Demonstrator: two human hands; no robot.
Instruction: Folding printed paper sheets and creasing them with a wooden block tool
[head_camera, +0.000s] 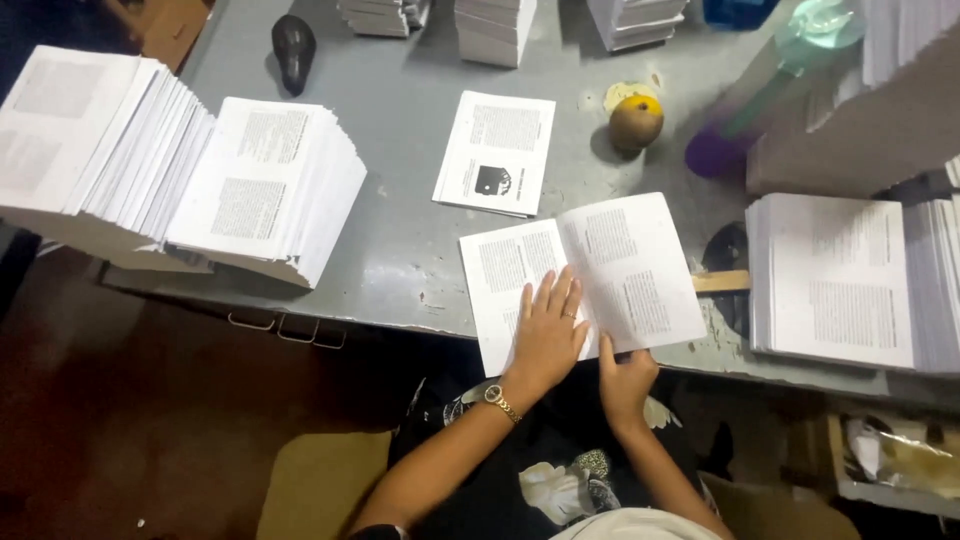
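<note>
Pressing flat on the open printed sheet (585, 275), the left hand (547, 335) lies with fingers spread and straight, palm down on the left page near the fold, gripping nothing; the right hand (625, 378) pinches the sheet's near edge, fingers curled under and thumb on top. The sheet sits at the near edge of the grey table (400, 180), seemingly being folded or creased; one folded booklet (497, 152) lies just beyond it, apparently done; tall stacks of printed sheets to the left (265, 190) and right (840, 280) suggest much remains. Near the sheet are a round fruit (636, 121), a wooden stick (722, 281) by its right edge and a dark object (294, 50) farther off; nothing blocks the hands.
</note>
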